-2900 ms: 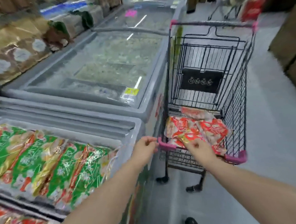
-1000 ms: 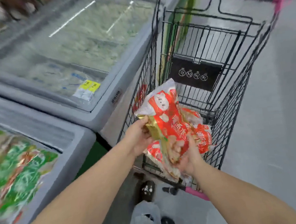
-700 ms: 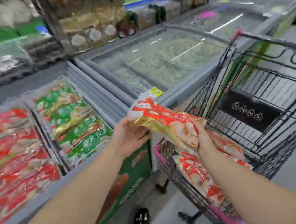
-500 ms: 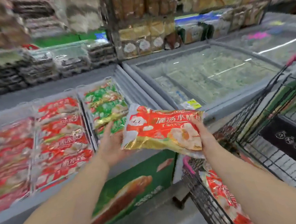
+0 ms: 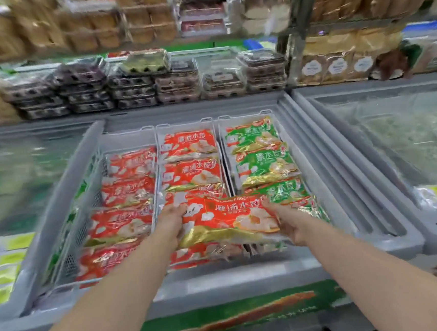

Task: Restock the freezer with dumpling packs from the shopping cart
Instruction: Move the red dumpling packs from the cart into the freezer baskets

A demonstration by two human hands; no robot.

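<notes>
Dumpling pack [image 5: 228, 220] spans both grips over the freezer [image 5: 222, 275]; left hand [image 5: 170, 224], right hand [image 5: 289, 226] clasp its ends.

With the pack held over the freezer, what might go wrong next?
1. The red pack, held by the left hand and right hand, overlaps the green packs at its right end; it may land in the wrong column.
2. The middle red column already looks full, so the pack might slide off.
</notes>
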